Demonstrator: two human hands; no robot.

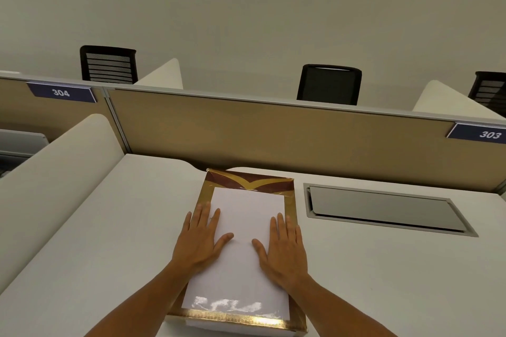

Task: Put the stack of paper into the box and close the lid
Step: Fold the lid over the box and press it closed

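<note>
A gold and brown box (290,208) lies on the white desk in front of me. A white stack of paper (243,216) lies on or in it, within its gold edges. My left hand (201,241) rests flat on the left side of the paper, fingers spread. On the right side my right hand (283,246) lies flat the same way. Neither hand grips anything. A patterned brown and gold surface (247,182) shows at the far end of the box. I cannot tell which part is the lid.
The white desk (109,241) has a grey cable hatch (383,208) set into it to the right. A tan partition (273,131) stands behind the box, a white divider (54,172) at the left. Black chairs (328,85) stand beyond.
</note>
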